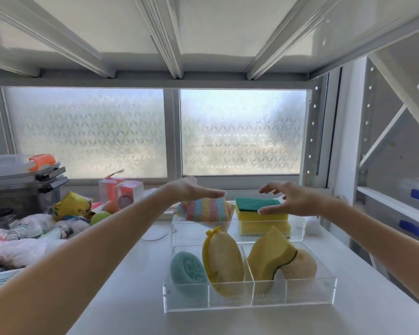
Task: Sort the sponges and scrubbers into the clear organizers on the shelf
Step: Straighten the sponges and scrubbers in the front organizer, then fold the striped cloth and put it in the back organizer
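Note:
Two clear organizers stand on the white shelf. The near organizer (240,303) holds a teal round scrubber (187,270), a yellow mesh scrubber (224,263), a yellow curved sponge (269,255) and a beige sponge (300,264). The far organizer (298,227) holds a rainbow knitted scrubber (205,209) on the left and stacked yellow sponges with a green top (258,211) on the right. My left hand (194,189) hovers flat just above the rainbow scrubber, holding nothing. My right hand (286,200) is spread over the green-topped sponge, thumb against its side.
A pile of bagged items (34,228), a yellow packet (70,205) and grey lidded boxes (22,182) crowd the left side. A pink-and-white carton (121,189) stands at the back. A frosted window closes the rear; shelf uprights (310,131) stand at right.

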